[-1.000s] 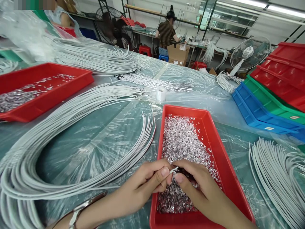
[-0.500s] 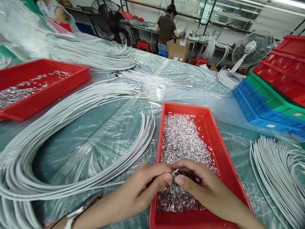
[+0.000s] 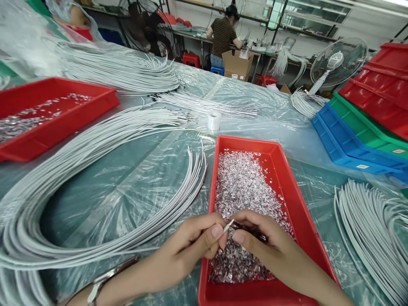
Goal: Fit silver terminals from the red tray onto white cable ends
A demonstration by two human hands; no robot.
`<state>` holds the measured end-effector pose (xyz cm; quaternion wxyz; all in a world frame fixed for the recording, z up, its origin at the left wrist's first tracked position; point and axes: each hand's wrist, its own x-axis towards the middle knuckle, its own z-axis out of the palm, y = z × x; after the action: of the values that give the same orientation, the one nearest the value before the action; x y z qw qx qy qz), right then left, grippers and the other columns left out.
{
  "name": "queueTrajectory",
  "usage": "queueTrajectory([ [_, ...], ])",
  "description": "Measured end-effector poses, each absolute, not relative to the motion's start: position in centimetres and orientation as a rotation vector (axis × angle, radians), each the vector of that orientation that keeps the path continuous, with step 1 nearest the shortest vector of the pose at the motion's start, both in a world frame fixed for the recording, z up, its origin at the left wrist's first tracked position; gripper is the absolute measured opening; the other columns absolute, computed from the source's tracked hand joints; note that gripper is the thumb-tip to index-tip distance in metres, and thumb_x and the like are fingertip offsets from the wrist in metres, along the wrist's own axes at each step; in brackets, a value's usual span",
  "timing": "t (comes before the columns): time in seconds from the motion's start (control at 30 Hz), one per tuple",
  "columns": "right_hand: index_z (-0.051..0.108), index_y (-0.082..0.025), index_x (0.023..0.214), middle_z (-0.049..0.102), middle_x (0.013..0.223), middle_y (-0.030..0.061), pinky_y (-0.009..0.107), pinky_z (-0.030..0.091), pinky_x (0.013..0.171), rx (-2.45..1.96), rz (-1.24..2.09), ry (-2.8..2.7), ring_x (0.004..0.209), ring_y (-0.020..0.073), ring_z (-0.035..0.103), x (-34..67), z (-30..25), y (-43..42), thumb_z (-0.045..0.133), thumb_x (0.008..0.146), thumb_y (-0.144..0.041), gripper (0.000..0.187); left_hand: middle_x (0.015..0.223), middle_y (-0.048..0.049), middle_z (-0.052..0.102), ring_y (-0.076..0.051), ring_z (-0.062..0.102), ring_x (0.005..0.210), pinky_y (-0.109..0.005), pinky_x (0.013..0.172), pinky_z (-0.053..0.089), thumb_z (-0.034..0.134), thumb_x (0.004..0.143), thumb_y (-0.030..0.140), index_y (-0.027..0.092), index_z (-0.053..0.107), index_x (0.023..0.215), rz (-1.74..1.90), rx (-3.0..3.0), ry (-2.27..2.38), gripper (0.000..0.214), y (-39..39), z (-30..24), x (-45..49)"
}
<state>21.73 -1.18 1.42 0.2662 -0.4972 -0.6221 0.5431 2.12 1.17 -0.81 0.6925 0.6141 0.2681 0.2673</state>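
My left hand [image 3: 194, 240] pinches a white cable [image 3: 228, 225] near its tip, which points up and right from between thumb and forefinger. Close beside that tip, my right hand [image 3: 266, 240] is closed, thumb and fingers curled toward each other. Something dark shows between them, too shadowed to name. Both hands hover over a red tray [image 3: 306, 216] holding a heap of small shiny metal pieces [image 3: 244, 180]. To the left lies a big looped bundle of white cables [image 3: 73, 157], from which one strand leads toward my left forearm.
A second red tray [image 3: 98, 102] with metal pieces stands at the left. Beyond the near tray is a tape roll [image 3: 213, 121]. More cables [image 3: 369, 238] lie at the right, below stacked trays [image 3: 360, 140]. Behind, a person [image 3: 222, 36] works at a bench beside a fan [image 3: 336, 61].
More of the cable tip now shows between my hands. My left fingers have shifted slightly left, and the gap to my right thumb has widened a little.
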Motion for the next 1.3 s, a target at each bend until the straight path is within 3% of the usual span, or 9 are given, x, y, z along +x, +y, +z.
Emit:
queueTrajectory([
  [0.13, 0.061, -0.022, 0.089, 0.061, 0.080, 0.0007, 0.029, 0.042, 0.067, -1.474, 1.349, -1.713, 0.076, 0.0157, 0.056, 21.7, 0.8, -1.0, 0.049, 0.092, -0.039, 0.021, 0.060, 0.0056, 0.034, -0.010, 0.025, 0.053, -0.023, 0.048, 0.022, 0.038, 0.098, 0.041, 0.017, 0.048, 0.073, 0.590, 1.198, 0.554, 0.036, 1.3, -0.9, 2.0],
  [0.33, 0.058, -0.030, 0.099, 0.028, 0.060, -0.0087, 0.021, 0.030, 0.045, -1.315, 1.238, -1.598, 0.050, 0.0092, 0.030, 21.7, 1.1, -1.2, 0.065, 0.083, -0.029, 0.018, 0.060, 0.0060, 0.030, -0.010, 0.024, 0.054, -0.025, 0.049, 0.019, 0.038, 0.098, 0.041, 0.017, 0.050, 0.076, 0.560, 1.226, 0.575, 0.035, 1.4, -0.8, 2.1],
  [0.4, 0.057, -0.031, 0.101, 0.039, 0.061, -0.0088, 0.020, 0.033, 0.046, -1.247, 1.074, -1.686, 0.049, 0.0083, 0.036, 21.7, 1.1, -1.4, 0.065, 0.083, -0.023, 0.022, 0.061, 0.0067, 0.027, -0.010, 0.022, 0.053, -0.025, 0.048, 0.018, 0.039, 0.098, 0.042, 0.018, 0.048, 0.081, 0.557, 1.235, 0.577, 0.031, 1.3, -0.7, 2.1],
  [0.5, 0.056, -0.032, 0.110, 0.064, 0.082, -0.0057, 0.020, 0.044, 0.055, -1.149, 0.848, -1.827, 0.061, 0.0081, 0.055, 21.7, 0.7, -1.5, 0.062, 0.083, -0.014, 0.033, 0.062, 0.0075, 0.025, -0.010, 0.021, 0.053, -0.024, 0.047, 0.018, 0.040, 0.098, 0.041, 0.019, 0.044, 0.084, 0.570, 1.221, 0.572, 0.025, 1.2, -0.6, 2.3],
  [0.57, 0.055, -0.030, 0.115, 0.070, 0.092, -0.0039, 0.020, 0.048, 0.061, -1.078, 0.756, -1.904, 0.069, 0.0087, 0.062, 21.8, 0.4, -1.6, 0.060, 0.084, -0.009, 0.038, 0.062, 0.0072, 0.028, -0.010, 0.023, 0.054, -0.023, 0.048, 0.021, 0.038, 0.098, 0.040, 0.019, 0.044, 0.083, 0.560, 1.209, 0.555, 0.026, 1.1, -0.6, 2.4],
  [0.7, 0.055, -0.028, 0.116, 0.071, 0.090, -0.0015, 0.022, 0.049, 0.064, -1.004, 0.643, -2.024, 0.073, 0.0105, 0.065, 22.2, 0.3, -1.5, 0.055, 0.085, -0.005, 0.038, 0.067, 0.0049, 0.036, -0.010, 0.029, 0.059, -0.023, 0.053, 0.025, 0.040, 0.097, 0.044, 0.018, 0.046, 0.081, 0.519, 1.201, 0.561, 0.031, 1.1, -0.5, 2.6],
  [0.93, 0.057, -0.023, 0.102, 0.062, 0.063, -0.0021, 0.024, 0.039, 0.045, -1.050, 0.408, -2.224, 0.051, 0.0122, 0.056, 22.5, 0.7, -1.2, 0.042, 0.076, 0.000, 0.039, 0.067, 0.0043, 0.039, -0.009, 0.030, 0.058, -0.023, 0.052, 0.025, 0.041, 0.096, 0.041, 0.016, 0.050, 0.079, 0.431, 1.171, 0.595, 0.032, 1.3, -0.5, 2.3],
  [1.07, 0.056, -0.023, 0.102, 0.067, 0.071, -0.0019, 0.025, 0.043, 0.050, -1.069, 0.483, -2.259, 0.059, 0.0125, 0.062, 22.6, 1.0, -1.2, 0.040, 0.070, 0.002, 0.044, 0.064, 0.0045, 0.039, -0.009, 0.034, 0.058, -0.023, 0.053, 0.028, 0.039, 0.097, 0.036, 0.015, 0.054, 0.077, 0.388, 1.265, 0.629, 0.032, 1.7, -0.3, 2.2],
  [1.3, 0.054, -0.026, 0.099, 0.072, 0.086, -0.0045, 0.027, 0.044, 0.063, -1.179, 0.642, -2.297, 0.073, 0.0136, 0.067, 22.9, 1.1, -1.4, 0.048, 0.072, -0.001, 0.037, 0.059, 0.0059, 0.036, -0.009, 0.032, 0.054, -0.022, 0.049, 0.025, 0.036, 0.097, 0.036, 0.016, 0.055, 0.077, 0.335, 1.393, 0.706, 0.034, 1.8, -0.2, 2.3],
])
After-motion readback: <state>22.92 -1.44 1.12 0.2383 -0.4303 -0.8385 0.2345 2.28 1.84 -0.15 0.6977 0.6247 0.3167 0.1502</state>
